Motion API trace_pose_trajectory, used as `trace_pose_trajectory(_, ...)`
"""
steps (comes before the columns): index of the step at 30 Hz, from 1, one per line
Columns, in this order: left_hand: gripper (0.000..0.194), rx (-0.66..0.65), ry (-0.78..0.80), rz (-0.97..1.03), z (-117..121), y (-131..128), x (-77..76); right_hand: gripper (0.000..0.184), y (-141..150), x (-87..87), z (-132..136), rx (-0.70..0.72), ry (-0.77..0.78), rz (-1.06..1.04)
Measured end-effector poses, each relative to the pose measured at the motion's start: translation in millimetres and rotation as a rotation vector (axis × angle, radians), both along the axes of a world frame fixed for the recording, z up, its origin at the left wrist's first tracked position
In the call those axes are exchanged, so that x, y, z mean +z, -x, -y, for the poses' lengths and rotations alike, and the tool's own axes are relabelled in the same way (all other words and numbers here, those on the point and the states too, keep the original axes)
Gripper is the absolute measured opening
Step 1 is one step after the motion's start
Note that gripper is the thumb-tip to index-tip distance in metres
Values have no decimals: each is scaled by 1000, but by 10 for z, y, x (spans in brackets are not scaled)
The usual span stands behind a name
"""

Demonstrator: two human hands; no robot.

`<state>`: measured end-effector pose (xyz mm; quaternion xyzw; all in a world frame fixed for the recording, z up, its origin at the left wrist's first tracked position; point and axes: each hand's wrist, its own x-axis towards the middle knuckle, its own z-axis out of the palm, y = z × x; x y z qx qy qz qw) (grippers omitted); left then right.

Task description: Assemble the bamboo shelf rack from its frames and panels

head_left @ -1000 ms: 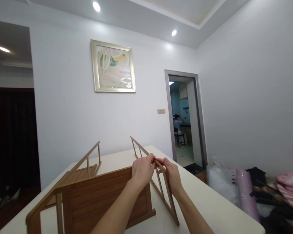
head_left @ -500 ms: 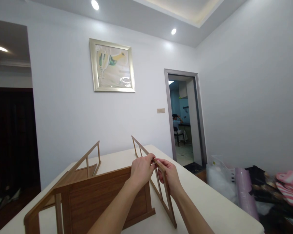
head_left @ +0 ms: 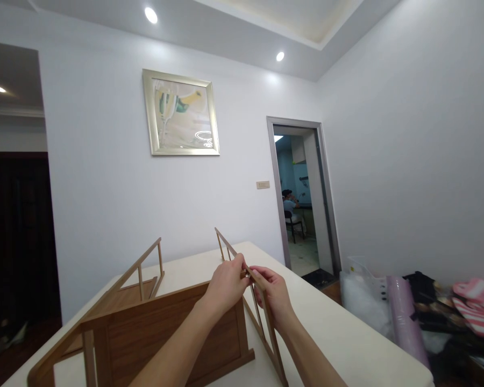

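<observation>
A brown wooden panel [head_left: 173,333] stands on edge on the table. At its right end leans a slim wooden side frame [head_left: 271,322] with crossbars. My right hand [head_left: 273,294] is closed around the upper rail of that frame. My left hand [head_left: 229,284] reaches over the panel's top right corner, its fingers pinched together where panel and frame meet. What lies between the left fingertips is too small and covered to make out. On the left, another wooden side frame [head_left: 125,274] meets the panel's other end, with a second wooden panel [head_left: 134,293] behind.
The pale table [head_left: 331,333] runs under the wooden parts. Past its right edge lie a purple roll [head_left: 405,317], clear plastic wrap [head_left: 361,298] and a pink striped cloth [head_left: 478,309]. Through a doorway [head_left: 296,209], a person sits on a chair. A framed picture [head_left: 181,113] hangs on the wall.
My view has tilted and shifted slightly, and both hands appear a little further left. The grip of each hand looks the same, at the joint of panel and frame.
</observation>
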<state>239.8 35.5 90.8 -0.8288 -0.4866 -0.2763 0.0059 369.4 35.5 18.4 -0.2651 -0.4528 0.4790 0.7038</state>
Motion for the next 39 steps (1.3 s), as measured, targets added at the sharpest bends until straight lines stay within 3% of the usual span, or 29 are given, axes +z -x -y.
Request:
trace_pose_trajectory(8,10,-107,-30,61,-22,42,-19,45,7,-3,-11,-32,9,15)
trace_pose_trajectory(16,14,-158,49,109,-94,77,29,44,0,4,8,-47,3,25)
trace_pose_trajectory(25,12,15,-30,39,-57,-21,3,45,-7,-21,-30,-71,3,34)
trace_pose_trajectory(39,15,60,-23,-33,-27,-47,25,40,-5,-36,-57,-44,23,-1)
